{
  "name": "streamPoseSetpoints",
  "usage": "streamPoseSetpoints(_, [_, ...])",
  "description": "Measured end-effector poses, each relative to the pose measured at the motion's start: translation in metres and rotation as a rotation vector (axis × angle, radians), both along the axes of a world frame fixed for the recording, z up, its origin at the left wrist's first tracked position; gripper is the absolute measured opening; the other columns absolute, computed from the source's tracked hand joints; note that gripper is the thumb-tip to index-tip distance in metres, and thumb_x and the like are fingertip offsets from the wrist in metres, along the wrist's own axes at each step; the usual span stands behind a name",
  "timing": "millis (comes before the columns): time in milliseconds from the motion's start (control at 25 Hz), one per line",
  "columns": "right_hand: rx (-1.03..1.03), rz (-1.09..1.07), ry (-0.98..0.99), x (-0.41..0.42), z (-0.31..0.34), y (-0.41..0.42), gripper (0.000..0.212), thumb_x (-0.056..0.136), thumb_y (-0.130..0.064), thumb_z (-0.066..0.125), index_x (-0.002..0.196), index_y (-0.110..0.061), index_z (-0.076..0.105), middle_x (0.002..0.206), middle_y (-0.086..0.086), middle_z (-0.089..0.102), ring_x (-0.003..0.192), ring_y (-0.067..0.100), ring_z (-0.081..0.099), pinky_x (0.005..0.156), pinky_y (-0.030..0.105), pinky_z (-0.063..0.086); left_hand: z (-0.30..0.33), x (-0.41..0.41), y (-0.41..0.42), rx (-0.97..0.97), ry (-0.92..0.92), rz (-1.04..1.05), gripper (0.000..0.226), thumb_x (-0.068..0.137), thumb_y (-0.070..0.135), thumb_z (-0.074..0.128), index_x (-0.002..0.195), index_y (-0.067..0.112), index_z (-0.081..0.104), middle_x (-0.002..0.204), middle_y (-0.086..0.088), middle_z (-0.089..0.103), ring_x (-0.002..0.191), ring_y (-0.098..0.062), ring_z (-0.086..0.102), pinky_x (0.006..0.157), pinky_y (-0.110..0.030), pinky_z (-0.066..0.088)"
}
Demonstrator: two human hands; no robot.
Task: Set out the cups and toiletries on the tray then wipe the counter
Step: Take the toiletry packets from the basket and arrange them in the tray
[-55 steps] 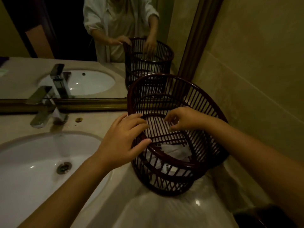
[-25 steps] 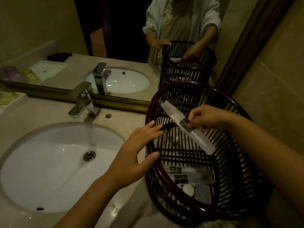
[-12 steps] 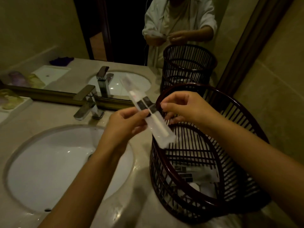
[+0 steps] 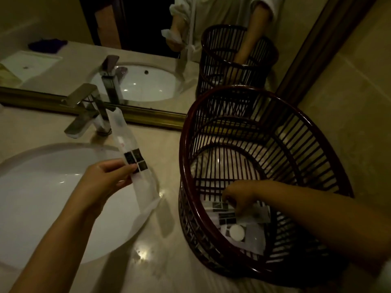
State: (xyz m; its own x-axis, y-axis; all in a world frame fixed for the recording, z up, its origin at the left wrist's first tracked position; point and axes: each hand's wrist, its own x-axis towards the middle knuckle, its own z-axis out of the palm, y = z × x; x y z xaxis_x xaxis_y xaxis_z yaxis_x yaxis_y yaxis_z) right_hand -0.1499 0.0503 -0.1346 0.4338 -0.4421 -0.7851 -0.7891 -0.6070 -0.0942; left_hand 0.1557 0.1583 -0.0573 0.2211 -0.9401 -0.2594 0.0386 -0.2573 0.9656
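Holding a long white toiletry packet (image 4: 135,163) pinched in our left hand (image 4: 108,179) at centre left of the frame, we keep it slanted above the sink (image 4: 42,187). Our right hand (image 4: 239,197) reaches down inside the dark slatted basket (image 4: 184,166) at lower right, fingers curled over the flat packets (image 4: 251,216) on its bottom; we cannot tell whether it grips one. A faucet (image 4: 84,111) stands at upper left on the counter (image 4: 160,140).
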Motion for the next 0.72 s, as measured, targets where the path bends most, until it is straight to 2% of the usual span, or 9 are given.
streamPoseSetpoints(120, [-0.036, -0.035, -0.067, -0.004, -0.013, 0.006, 0.052, 0.063, -0.037, 0.078, 0.105, -0.027, 0.049, 0.095, -0.005, 0.053, 0.085, 0.015, 0.052, 0.068, 0.03, 0.045, -0.01, -0.003, -0.005, 0.0, 0.035, -0.007, 0.013, 0.083, 0.008, 0.057, 0.083, 0.014, 0.069, 0.069, 0.008, 0.075, 0.065, -0.005, 0.069, 0.051, -0.011, 0.051])
streamPoseSetpoints(240, [-0.042, -0.023, -0.093, -0.003, -0.023, 0.013, 0.043, 0.065, -0.035, 0.077, 0.098, -0.025, 0.051, 0.094, -0.005, 0.051, 0.087, 0.016, 0.051, 0.071, 0.029, 0.046, -0.014, -0.006, -0.01, -0.003, 0.059, -0.006, 0.014, 0.081, 0.009, 0.059, 0.082, 0.017, 0.071, 0.079, 0.006, 0.076, 0.077, -0.009, 0.071, 0.058, -0.014, 0.054])
streamPoseSetpoints(400, [0.021, -0.145, -0.151, -0.003, -0.016, 0.007, 0.022, 0.074, -0.02, 0.07, 0.09, -0.023, 0.055, 0.086, -0.006, 0.051, 0.08, 0.013, 0.05, 0.06, 0.019, 0.039, -0.014, -0.007, -0.011, -0.001, 0.066, -0.004, 0.013, 0.079, 0.011, 0.06, 0.081, 0.018, 0.071, 0.078, 0.007, 0.076, 0.077, -0.009, 0.071, 0.057, -0.014, 0.054])
streamPoseSetpoints(480, [0.031, -0.124, -0.144, -0.002, -0.012, 0.006, 0.012, 0.078, -0.014, 0.064, 0.085, -0.02, 0.057, 0.084, -0.004, 0.052, 0.08, 0.014, 0.051, 0.066, 0.021, 0.042, -0.014, -0.006, -0.008, 0.002, 0.075, -0.002, 0.012, 0.077, 0.012, 0.061, 0.08, 0.018, 0.071, 0.078, 0.006, 0.076, 0.076, -0.01, 0.071, 0.058, -0.015, 0.054])
streamPoseSetpoints(520, [0.052, -0.104, -0.129, 0.0, -0.011, 0.006, 0.011, 0.079, -0.011, 0.062, 0.079, -0.021, 0.057, 0.08, -0.004, 0.052, 0.08, 0.015, 0.052, 0.068, 0.023, 0.044, -0.013, -0.005, -0.008, 0.001, 0.083, 0.0, 0.012, 0.077, 0.012, 0.062, 0.079, 0.018, 0.071, 0.078, 0.006, 0.076, 0.076, -0.01, 0.071, 0.058, -0.015, 0.055])
streamPoseSetpoints(600, [0.105, -0.096, -0.086, 0.005, -0.004, 0.006, 0.023, 0.08, -0.008, 0.06, 0.068, -0.026, 0.052, 0.073, -0.007, 0.05, 0.079, 0.015, 0.052, 0.07, 0.025, 0.046, -0.012, -0.004, -0.005, -0.004, 0.089, 0.005, 0.012, 0.076, 0.011, 0.062, 0.076, 0.018, 0.071, 0.076, 0.007, 0.076, 0.074, -0.009, 0.071, 0.058, -0.015, 0.055])
streamPoseSetpoints(720, [0.077, -0.112, -0.092, 0.008, 0.034, -0.009, 0.01, 0.082, -0.01, 0.059, 0.081, -0.019, 0.06, 0.075, -0.008, 0.05, 0.079, 0.014, 0.053, 0.074, 0.027, 0.047, -0.01, -0.004, 0.0, -0.031, 0.073, 0.028, 0.011, 0.077, 0.009, 0.062, 0.077, 0.016, 0.07, 0.077, 0.004, 0.076, 0.073, -0.009, 0.071, 0.057, -0.014, 0.054])
